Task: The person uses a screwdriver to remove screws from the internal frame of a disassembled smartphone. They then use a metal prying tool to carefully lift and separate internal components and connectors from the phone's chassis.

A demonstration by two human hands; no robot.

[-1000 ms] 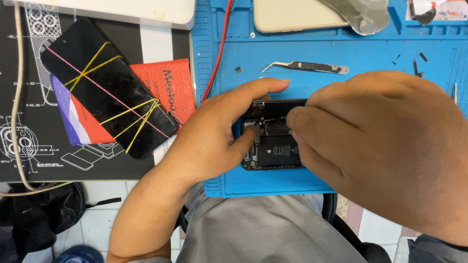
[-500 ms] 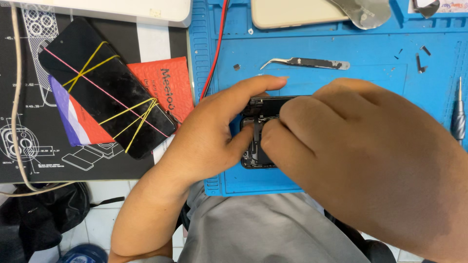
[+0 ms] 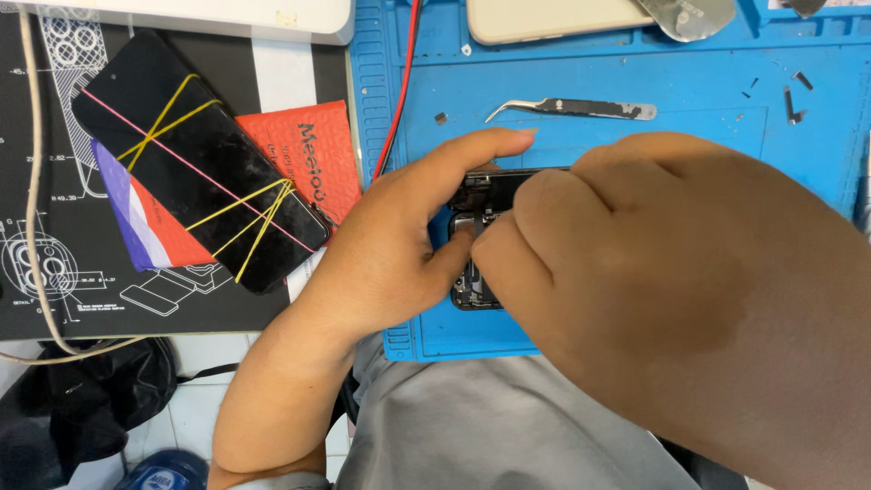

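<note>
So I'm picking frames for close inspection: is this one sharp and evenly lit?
Head view: light is soft and even, without hard shadows; the right hand, close to the lens, looms large and hides most of the opened phone; the tweezers stay crisp.

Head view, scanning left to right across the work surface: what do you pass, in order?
Beige cable → black phone bound with rubber bands → red padded envelope → red wire → left hand → opened phone → right hand. The tweezers lie farther back, above the hands, so they are left out.
</note>
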